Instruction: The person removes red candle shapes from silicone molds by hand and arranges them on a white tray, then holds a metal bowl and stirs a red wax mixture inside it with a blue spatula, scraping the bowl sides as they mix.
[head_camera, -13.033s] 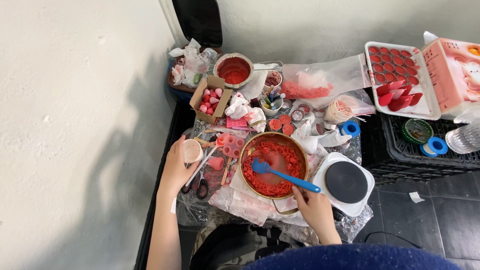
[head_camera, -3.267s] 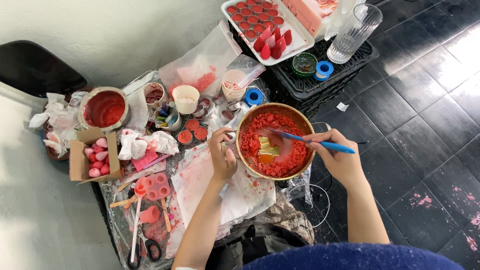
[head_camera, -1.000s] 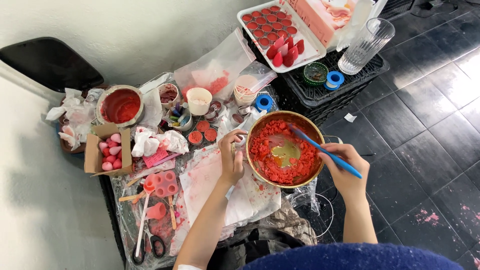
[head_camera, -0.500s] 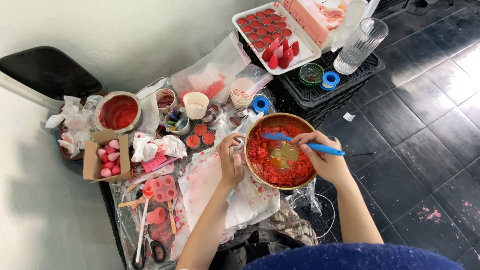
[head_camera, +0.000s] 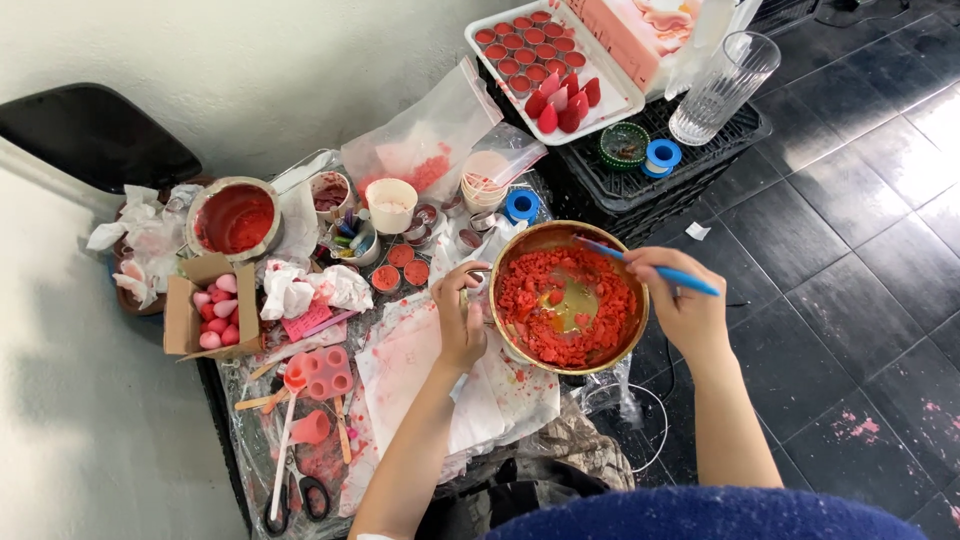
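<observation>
Right hand (head_camera: 685, 305) closed around a blue spatula (head_camera: 645, 267), left hand (head_camera: 460, 315) gripping the near rim of a metal bowl (head_camera: 568, 297).

The bowl sits at the table's right edge, between the two hands, filled with red crumbly chunks around a yellowish melted pool in the middle; the spatula's tip dips in at the far rim. Beyond it a black crate (head_camera: 660, 165) carries a white tray of red moulds (head_camera: 552, 60) and a ribbed clear glass (head_camera: 722, 87). To the left stand a smaller pot of red liquid (head_camera: 233, 218) (near the wall), a cardboard box of pink pieces (head_camera: 205, 318), a white cup (head_camera: 391, 205), and a blue tape roll (head_camera: 521, 206).
</observation>
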